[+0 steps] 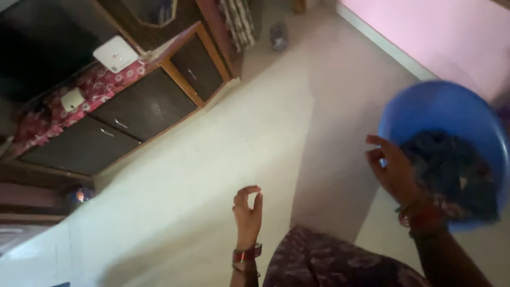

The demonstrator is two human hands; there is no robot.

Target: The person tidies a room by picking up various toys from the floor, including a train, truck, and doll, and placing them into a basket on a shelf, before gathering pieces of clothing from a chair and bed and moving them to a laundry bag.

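The right hand (394,169) is at the near rim of a blue tub (441,111) of dark clothes (451,172) at the right edge, fingers curled, thumb meeting forefinger. The left hand (247,210) hangs empty over the pale floor (212,170), fingers loosely curled, pinching nothing

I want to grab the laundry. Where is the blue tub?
The blue tub is at the head view's right edge, holding dark clothes, right beside the right hand.
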